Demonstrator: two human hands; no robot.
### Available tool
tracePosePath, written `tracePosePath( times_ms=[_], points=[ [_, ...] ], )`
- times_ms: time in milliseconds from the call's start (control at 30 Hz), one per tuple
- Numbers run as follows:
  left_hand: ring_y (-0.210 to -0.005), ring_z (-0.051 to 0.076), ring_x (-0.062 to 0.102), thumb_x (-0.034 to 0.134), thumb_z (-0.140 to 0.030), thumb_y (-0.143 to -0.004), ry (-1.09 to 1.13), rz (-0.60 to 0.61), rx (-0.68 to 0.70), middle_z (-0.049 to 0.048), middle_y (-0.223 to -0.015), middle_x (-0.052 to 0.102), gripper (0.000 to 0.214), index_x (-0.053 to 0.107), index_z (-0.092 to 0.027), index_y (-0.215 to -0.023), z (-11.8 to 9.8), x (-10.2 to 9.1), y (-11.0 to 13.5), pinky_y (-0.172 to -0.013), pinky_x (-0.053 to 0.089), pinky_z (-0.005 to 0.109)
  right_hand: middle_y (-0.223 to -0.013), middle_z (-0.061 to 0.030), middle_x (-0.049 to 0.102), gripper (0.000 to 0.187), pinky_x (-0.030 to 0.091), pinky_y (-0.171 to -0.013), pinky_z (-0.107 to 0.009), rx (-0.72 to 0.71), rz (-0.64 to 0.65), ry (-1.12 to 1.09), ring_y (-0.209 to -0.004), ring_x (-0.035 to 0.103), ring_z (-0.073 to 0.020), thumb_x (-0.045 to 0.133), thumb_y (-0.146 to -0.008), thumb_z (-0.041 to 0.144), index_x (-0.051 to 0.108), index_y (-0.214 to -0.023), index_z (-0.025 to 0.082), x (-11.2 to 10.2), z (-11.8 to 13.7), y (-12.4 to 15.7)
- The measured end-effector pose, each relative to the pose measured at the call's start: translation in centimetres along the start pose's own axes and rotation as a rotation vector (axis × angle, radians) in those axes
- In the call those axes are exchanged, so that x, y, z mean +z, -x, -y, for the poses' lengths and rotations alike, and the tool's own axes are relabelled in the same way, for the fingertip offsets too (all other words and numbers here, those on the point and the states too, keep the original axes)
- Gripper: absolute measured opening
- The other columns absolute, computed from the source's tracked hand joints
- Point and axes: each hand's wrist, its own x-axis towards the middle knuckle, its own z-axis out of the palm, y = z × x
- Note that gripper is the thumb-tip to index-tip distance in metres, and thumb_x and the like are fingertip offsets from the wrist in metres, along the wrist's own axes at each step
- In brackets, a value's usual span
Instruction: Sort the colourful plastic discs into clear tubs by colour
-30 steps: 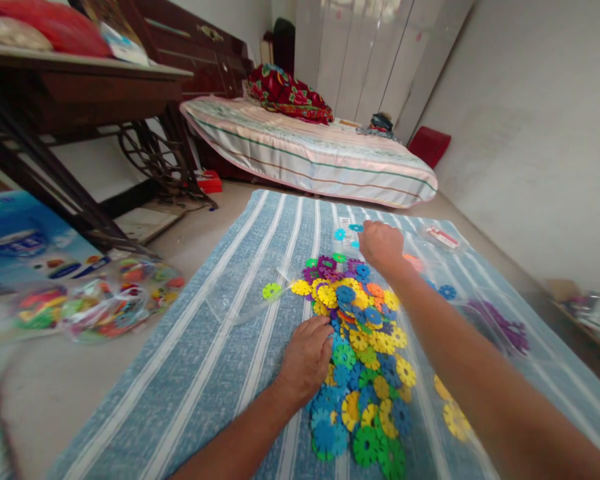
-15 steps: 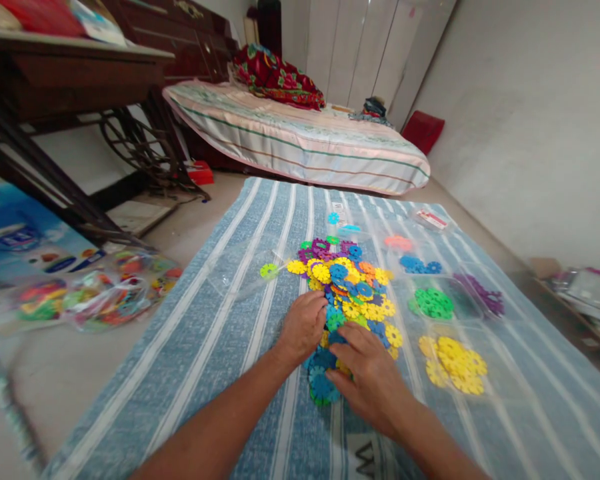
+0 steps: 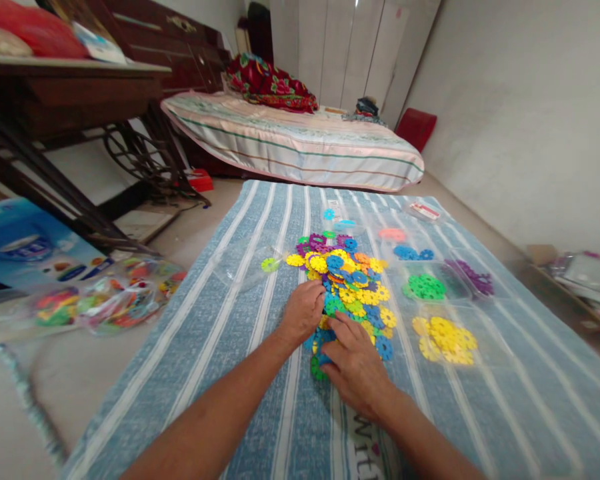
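A heap of flower-shaped plastic building discs [image 3: 365,295] in yellow, blue, green, orange and purple lies on the striped cloth. At its left edge is my left hand [image 3: 303,312], closed, fingers curled inward; whatever they pinch is hidden. My right hand [image 3: 356,363] bends over the near end of the heap, its fingertips close to the left hand. Between its thumb and fingers a blue disc [image 3: 325,359] partly shows. Just below, a green disc [image 3: 318,369] lies by the thumb. A lone lime-green disc [image 3: 269,265] sits left of the heap.
To the right, clear plastic boxes hold sorted discs: yellow [image 3: 447,340], green [image 3: 425,287], purple [image 3: 473,277], blue [image 3: 413,253] and orange [image 3: 393,234]. A clear lid-like piece [image 3: 243,270] lies left. Bags of colourful pieces [image 3: 123,297] rest on the floor, and a bed [image 3: 300,150] stands beyond.
The view has shifted slightly. My right hand has closed in around the blue discs at the near end; fewer of them show there, and a green one is exposed. The left hand stays put.
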Motion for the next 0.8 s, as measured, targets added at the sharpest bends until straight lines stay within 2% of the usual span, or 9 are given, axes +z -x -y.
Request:
tracePosePath(
  times_ms=[133, 300, 433, 500, 633, 800],
  points=[
    [-0.104, 0.020, 0.058, 0.040, -0.017, -0.087, 0.009, -0.007, 0.003, 0.0081, -0.106, 0.065, 0.025, 0.064, -0.018, -0.094, 0.1, 0.3, 0.0, -0.094, 0.048, 0.037, -0.115, -0.0095, 0.060, 0.008, 0.036, -0.104, -0.048, 0.049, -0.125, -0.141, -0.124, 0.044, -0.0275, 0.064, -0.076, 0.013, 0.067, -0.075, 0.020, 0.3, -1.3, 0.9],
    [-0.103, 0.019, 0.058, 0.040, -0.017, -0.087, 0.007, -0.004, 0.004, 0.0069, -0.102, 0.065, 0.024, 0.064, -0.018, -0.092, 0.1, 0.4, -0.1, -0.095, 0.047, 0.036, -0.114, -0.0093, 0.061, 0.019, 0.040, -0.102, -0.049, 0.095, -0.222, -0.230, -0.121, 0.048, -0.0252, 0.052, -0.086, 0.018, 0.069, -0.081, 0.022, 0.1, -3.0, 1.7],
    [-0.103, 0.019, 0.058, 0.041, -0.017, -0.087, 0.002, -0.001, 0.002, 0.0070, -0.104, 0.065, 0.025, 0.064, -0.018, -0.093, 0.0, 0.2, -0.2, -0.095, 0.047, 0.036, -0.114, -0.0103, 0.061, 0.015, 0.040, -0.102, -0.049, 0.080, -0.251, -0.200, -0.121, 0.048, -0.0255, 0.054, -0.085, 0.021, 0.069, -0.085, 0.021, -0.3, -3.7, 2.6],
    [-0.104, 0.019, 0.058, 0.041, -0.017, -0.087, 0.000, 0.002, 0.001, 0.0074, -0.105, 0.066, 0.025, 0.065, -0.018, -0.094, 0.0, 0.2, -0.2, -0.095, 0.047, 0.037, -0.119, -0.0122, 0.059, 0.013, 0.040, -0.102, -0.050, 0.048, -0.253, -0.149, -0.124, 0.044, -0.0277, 0.058, -0.082, 0.022, 0.068, -0.090, 0.020, -0.4, -3.5, 3.0],
    [-0.105, 0.021, 0.058, 0.040, -0.019, -0.087, -0.006, 0.008, 0.002, 0.0096, -0.105, 0.066, 0.026, 0.064, -0.016, -0.096, 0.1, 0.2, -0.2, -0.096, 0.047, 0.038, -0.127, -0.0165, 0.054, 0.024, 0.038, -0.101, -0.054, 0.015, -0.200, 0.026, -0.128, 0.039, -0.0335, 0.066, -0.075, 0.019, 0.066, -0.099, 0.016, -0.2, -1.8, 3.1],
    [-0.106, 0.020, 0.058, 0.040, -0.019, -0.087, -0.008, 0.016, 0.004, 0.0094, -0.107, 0.065, 0.026, 0.064, -0.016, -0.096, 0.2, 0.3, -0.1, -0.096, 0.047, 0.038, -0.120, -0.0155, 0.058, 0.015, 0.040, -0.099, -0.054, 0.031, -0.217, 0.120, -0.125, 0.043, -0.0337, 0.064, -0.073, 0.012, 0.066, -0.088, 0.016, 0.5, -0.2, 2.9]
  ],
)
